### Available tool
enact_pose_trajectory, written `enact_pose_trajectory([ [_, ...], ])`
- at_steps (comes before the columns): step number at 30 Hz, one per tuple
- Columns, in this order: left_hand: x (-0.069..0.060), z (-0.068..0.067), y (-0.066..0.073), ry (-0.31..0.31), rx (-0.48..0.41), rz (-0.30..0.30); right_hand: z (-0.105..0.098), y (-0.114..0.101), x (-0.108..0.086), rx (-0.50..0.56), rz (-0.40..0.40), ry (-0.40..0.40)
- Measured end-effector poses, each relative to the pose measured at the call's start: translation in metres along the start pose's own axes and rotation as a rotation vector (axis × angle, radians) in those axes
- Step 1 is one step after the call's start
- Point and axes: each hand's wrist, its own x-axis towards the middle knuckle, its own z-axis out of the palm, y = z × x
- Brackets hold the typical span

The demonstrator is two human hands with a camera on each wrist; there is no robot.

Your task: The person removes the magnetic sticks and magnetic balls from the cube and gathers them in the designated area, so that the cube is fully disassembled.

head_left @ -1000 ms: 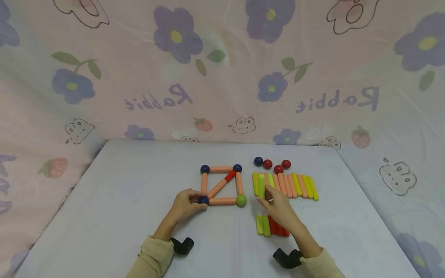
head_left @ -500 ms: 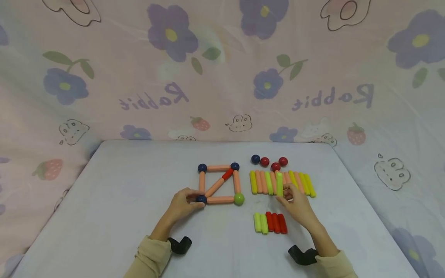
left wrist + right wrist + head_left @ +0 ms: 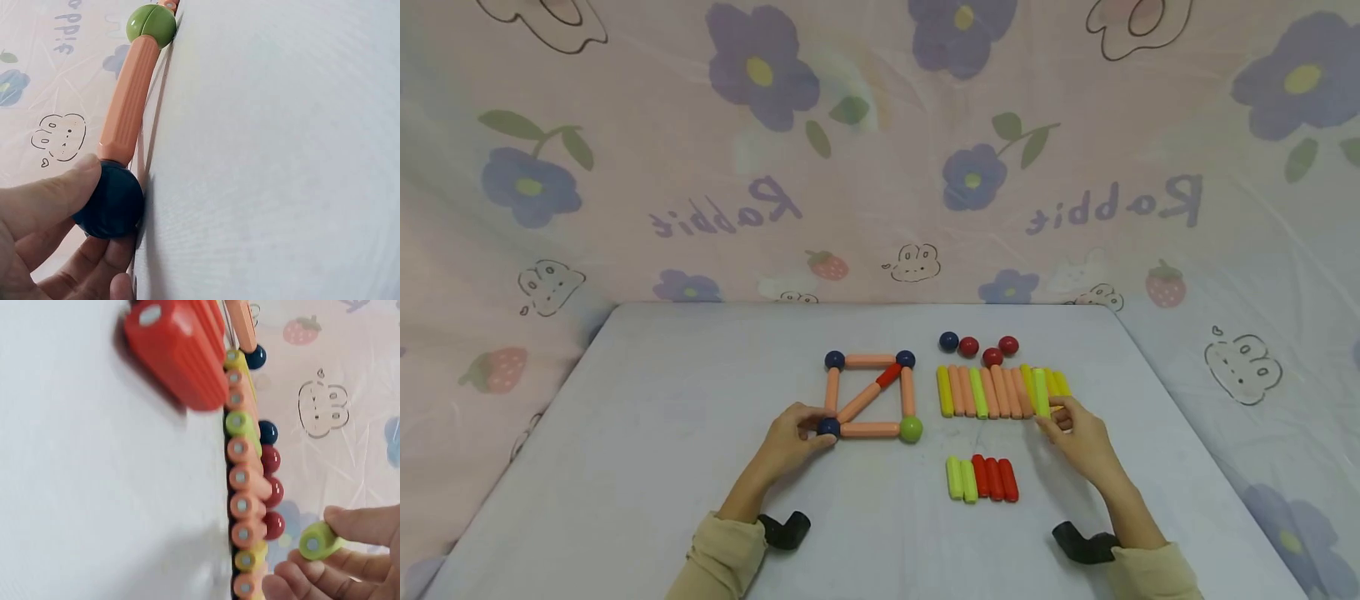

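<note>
A square frame of orange sticks (image 3: 870,430) lies on the table, with dark blue balls at three corners and a green ball (image 3: 911,429) at the near right. Across it runs a diagonal, part orange and part red. My left hand (image 3: 790,439) holds the near-left blue ball (image 3: 112,203) between thumb and fingers. My right hand (image 3: 1081,437) pinches a light green stick (image 3: 1040,392) by its near end. In the right wrist view that stick (image 3: 317,541) is raised off the table, apart from the row of sticks (image 3: 242,505).
The row of orange, yellow and green sticks (image 3: 992,392) lies side by side at right. Behind it are a loose blue ball (image 3: 949,342) and three red balls (image 3: 968,347). Shorter green sticks (image 3: 954,477) and red sticks (image 3: 992,479) lie nearer. A printed cloth (image 3: 865,167) hangs behind.
My right hand has carried the light green stick rightward along the row, from its left end to near its right end. The left hand keeps its hold on the blue ball.
</note>
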Motion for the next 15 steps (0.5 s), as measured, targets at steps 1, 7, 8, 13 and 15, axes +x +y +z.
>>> enact_pose_trajectory([
  [1,0.0,0.0,0.0,0.0,0.002,0.0,-0.003,0.003,0.0,-0.006,0.002,0.004],
  [7,-0.001,0.0,0.0,0.0,-0.004,0.003,-0.018,0.023,0.009,-0.032,0.046,0.0],
  [8,-0.001,0.0,0.0,0.001,-0.004,0.005,-0.019,0.027,0.011,-0.032,0.055,-0.006],
  [13,-0.001,0.0,0.001,0.005,0.0,0.008,-0.023,0.042,0.02,-0.014,0.093,-0.028],
  [15,-0.001,0.0,0.0,0.002,0.0,0.005,-0.025,0.047,0.022,-0.008,0.116,-0.039],
])
